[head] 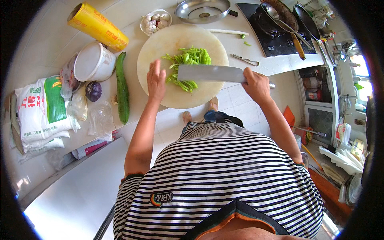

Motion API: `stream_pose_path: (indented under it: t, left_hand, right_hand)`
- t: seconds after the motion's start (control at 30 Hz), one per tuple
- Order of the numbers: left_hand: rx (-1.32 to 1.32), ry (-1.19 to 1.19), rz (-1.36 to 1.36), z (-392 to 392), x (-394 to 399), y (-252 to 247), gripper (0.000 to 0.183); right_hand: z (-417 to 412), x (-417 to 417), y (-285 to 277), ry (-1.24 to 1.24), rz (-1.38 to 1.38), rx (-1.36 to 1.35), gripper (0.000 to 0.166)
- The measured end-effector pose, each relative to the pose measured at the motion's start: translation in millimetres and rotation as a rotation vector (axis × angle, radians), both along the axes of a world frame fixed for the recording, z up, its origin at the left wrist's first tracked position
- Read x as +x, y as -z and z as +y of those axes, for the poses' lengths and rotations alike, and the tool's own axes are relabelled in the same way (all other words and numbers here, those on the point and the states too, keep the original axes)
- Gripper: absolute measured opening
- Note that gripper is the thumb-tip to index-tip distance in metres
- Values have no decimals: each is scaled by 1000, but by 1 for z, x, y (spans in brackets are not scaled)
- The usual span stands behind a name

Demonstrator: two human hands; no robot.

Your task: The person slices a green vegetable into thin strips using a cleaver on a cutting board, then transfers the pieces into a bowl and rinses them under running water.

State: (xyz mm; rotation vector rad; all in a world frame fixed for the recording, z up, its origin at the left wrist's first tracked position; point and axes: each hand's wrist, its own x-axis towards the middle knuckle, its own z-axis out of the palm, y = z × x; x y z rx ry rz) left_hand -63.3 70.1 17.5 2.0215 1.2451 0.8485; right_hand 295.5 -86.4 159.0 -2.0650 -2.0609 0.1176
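Observation:
My right hand (256, 85) grips the handle of a broad kitchen cleaver (211, 73). The slightly blurred blade lies across the view above a pile of cut green vegetable strips (195, 56), hiding part of it. Whether the blade touches them I cannot tell. Over the left edge of the round cutting board (183, 37) is my left hand (156, 79), holding nothing, its fingers partly spread beside the strips. More strips show below the blade, on the near side of the board.
Left of the board lie a long green gourd (122, 90), a purple vegetable (93, 91), a white tub (93, 61) and a yellow wrap roll (97, 26). Behind are a garlic bowl (156, 21) and a steel pan (202, 10). Metal tongs (246, 60) sit near the black cooktop (276, 45).

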Motion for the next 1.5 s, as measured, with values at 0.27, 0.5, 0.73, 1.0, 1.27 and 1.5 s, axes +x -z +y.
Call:
stream_pose_path:
  t: [0.27, 0.5, 0.73, 1.0, 1.27, 1.5]
  left_hand:
    - [7, -102, 549, -74, 74, 3, 130]
    - [109, -136, 248, -10, 115, 20, 118]
    - [-26, -9, 173, -2, 99, -26, 91]
    - [232, 16, 167, -17, 184, -81, 91]
    - [-4, -495, 103, 37, 97, 10, 62]
    - [-31, -429, 382, 38, 151, -8, 53]
  right_hand:
    - [21, -7, 58, 386, 118, -155, 20]
    - [42, -62, 64, 146, 119, -213, 20]
    - [57, -27, 35, 109, 223, -176, 21]
    - [64, -12, 7, 136, 1186, -467, 10]
    - [60, 40, 21, 10, 468, -127, 22]
    - [82, 57, 49, -61, 373, -127, 45]
